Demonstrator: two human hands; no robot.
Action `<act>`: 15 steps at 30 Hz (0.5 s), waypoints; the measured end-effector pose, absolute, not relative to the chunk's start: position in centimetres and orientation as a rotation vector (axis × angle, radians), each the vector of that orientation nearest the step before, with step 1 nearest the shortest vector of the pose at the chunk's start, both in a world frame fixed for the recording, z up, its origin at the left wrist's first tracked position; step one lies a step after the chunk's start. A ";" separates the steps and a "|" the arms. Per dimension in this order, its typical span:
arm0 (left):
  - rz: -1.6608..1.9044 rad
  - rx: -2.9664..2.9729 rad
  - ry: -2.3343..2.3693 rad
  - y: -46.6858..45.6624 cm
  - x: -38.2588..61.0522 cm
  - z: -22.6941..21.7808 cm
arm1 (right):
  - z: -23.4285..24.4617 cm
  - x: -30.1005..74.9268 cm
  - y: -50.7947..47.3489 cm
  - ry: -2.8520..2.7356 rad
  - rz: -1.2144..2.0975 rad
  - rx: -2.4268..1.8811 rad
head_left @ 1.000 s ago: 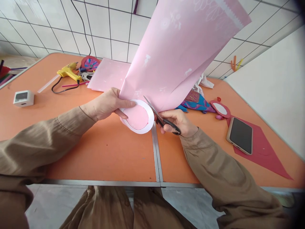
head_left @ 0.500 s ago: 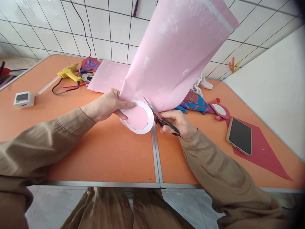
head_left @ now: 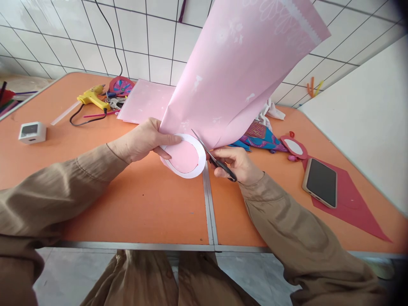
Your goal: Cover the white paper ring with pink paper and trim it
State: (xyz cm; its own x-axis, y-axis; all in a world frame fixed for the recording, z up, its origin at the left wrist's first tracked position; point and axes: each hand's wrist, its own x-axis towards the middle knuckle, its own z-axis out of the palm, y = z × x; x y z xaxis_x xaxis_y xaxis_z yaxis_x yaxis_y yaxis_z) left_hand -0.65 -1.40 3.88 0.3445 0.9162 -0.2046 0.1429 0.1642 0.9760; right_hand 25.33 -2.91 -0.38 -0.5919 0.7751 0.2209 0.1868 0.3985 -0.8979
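Between thumb and fingers, my left hand point(head_left: 151, 140) pinches a white paper ring point(head_left: 200, 161) flat against a large pink sheet with white prints point(head_left: 223, 85). Pink shows through the ring's opening. My right hand point(head_left: 237, 163) is closed around the black handles of a pair of scissors point(head_left: 223, 167). Their blades lie at the ring's right edge, pointing up and left over the pink sheet. From there the sheet rises up and to the right, with its lower right part curling. Some right-hand fingers are hidden behind the handles and the sheet.
A folded pink sheet point(head_left: 146, 100), a yellow glue gun point(head_left: 94, 97) and a small white box point(head_left: 32, 132) are on the orange table point(head_left: 143, 212). At right, a phone point(head_left: 320, 182) rests on red paper point(head_left: 353, 199), near blue patterned cloth point(head_left: 267, 138) and a red-rimmed white oval point(head_left: 293, 146).
The pink sheet's upper end has shifted slightly right. The scissor handles have come closer together in my right hand. My left hand keeps its hold on the ring.
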 end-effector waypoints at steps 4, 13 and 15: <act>0.746 1.300 1.097 -1.4 -0.6 3.9 | -0.2 25.2 -2.9 -2.028 1.163 -0.803; 0.740 1.299 1.084 -1.4 -0.7 3.9 | -0.1 25.4 -2.7 -2.093 1.077 -0.739; 0.737 1.300 1.081 -1.4 -0.7 3.9 | -0.1 25.5 -2.7 -2.114 1.054 -0.732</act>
State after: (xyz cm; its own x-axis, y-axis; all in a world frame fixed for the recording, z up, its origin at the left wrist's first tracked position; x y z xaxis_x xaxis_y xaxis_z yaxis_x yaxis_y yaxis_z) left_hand -0.72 -1.36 3.92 0.3612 0.9094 -0.2064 0.1397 0.1661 0.9762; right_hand 25.47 -2.66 -0.14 -0.6279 0.7160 0.3051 0.1873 0.5195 -0.8337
